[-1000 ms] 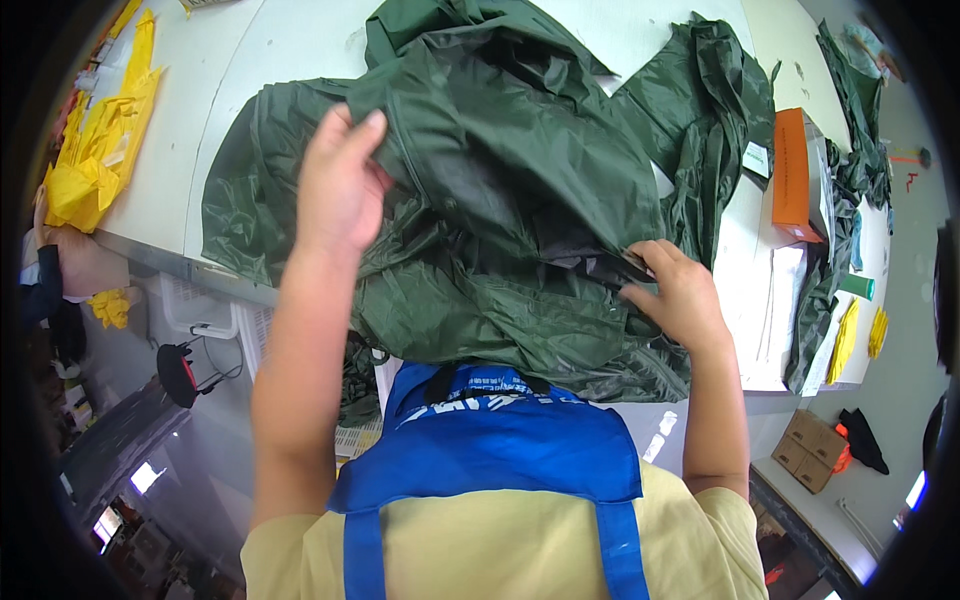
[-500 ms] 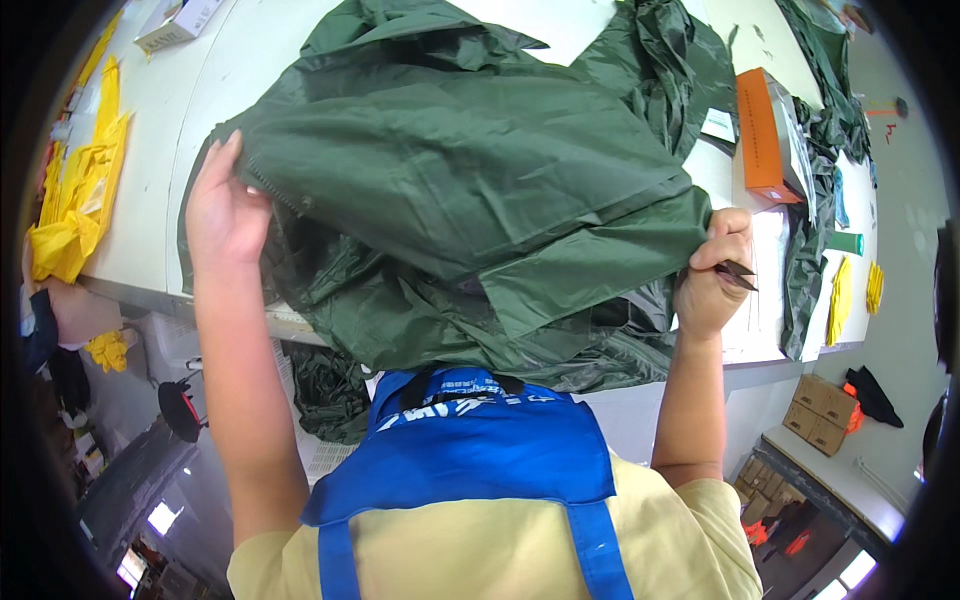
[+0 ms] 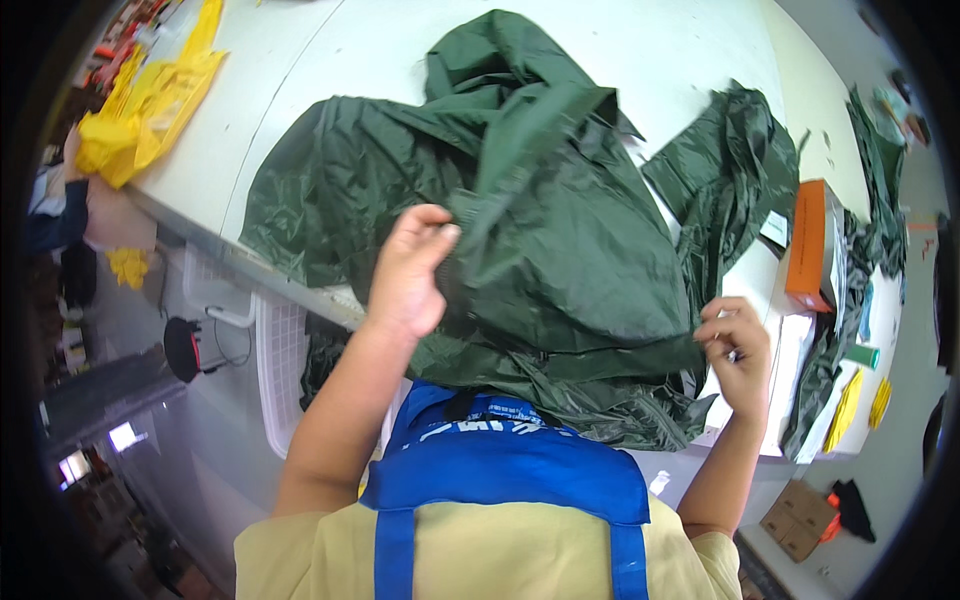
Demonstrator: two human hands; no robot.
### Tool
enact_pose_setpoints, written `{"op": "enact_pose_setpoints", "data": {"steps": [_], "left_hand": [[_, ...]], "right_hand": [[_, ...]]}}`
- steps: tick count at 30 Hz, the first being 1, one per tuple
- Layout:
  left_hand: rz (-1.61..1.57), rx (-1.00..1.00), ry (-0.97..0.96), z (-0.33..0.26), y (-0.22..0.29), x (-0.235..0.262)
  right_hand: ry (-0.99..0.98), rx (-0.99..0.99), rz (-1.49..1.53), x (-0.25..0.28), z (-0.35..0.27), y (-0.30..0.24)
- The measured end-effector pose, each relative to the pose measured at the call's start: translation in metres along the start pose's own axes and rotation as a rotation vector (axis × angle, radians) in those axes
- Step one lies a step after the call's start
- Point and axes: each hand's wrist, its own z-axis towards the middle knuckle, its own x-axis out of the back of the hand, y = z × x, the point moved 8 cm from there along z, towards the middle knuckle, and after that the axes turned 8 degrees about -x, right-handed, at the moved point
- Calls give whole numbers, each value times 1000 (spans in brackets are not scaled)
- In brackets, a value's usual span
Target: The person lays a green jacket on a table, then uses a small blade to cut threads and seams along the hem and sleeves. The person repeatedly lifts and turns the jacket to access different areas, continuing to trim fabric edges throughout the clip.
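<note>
A dark green raincoat [image 3: 590, 250] of thin, shiny cloth lies in front of me, its hood-like part pointing away and its near edge hanging over the table edge against my blue apron. My left hand [image 3: 410, 270] pinches a toothed strip, like a zip edge, near the coat's middle. At the coat's right side, my right hand [image 3: 738, 350] is closed on the end of a narrow fold of the cloth. A small shiny bit shows within the right hand's curled fingers; its kind is unclear at this moment.
Another dark green garment [image 3: 735, 180] with a white tag lies to the right, beside an orange box [image 3: 808, 245]. Yellow garments [image 3: 150, 120] lie at the far left, near another person's arm. A white plastic basket [image 3: 280, 380] stands below the table's left edge.
My left hand has come right and inward from the coat's left edge to its middle. The coat now lies flatter, its hood part showing. Dark pointed blades seen in my right hand no longer show.
</note>
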Motion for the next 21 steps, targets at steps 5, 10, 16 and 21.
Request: {"op": "enact_pose_setpoints", "data": {"steps": [5,10,16,21], "left_hand": [[38,-8,-90,-33,4,-30],[469,-189,-151,-40,25,-29],[1019,-631,-168,-49,52,-34],[896,-568,-271,-56,59,-47]], "right_hand": [[-314,426,71,-100,73,-122],[-649,331,-36,-170,112,-118],[-609,203,71,-167,106,-125],[-727,440,49,-173,92,-156]]}}
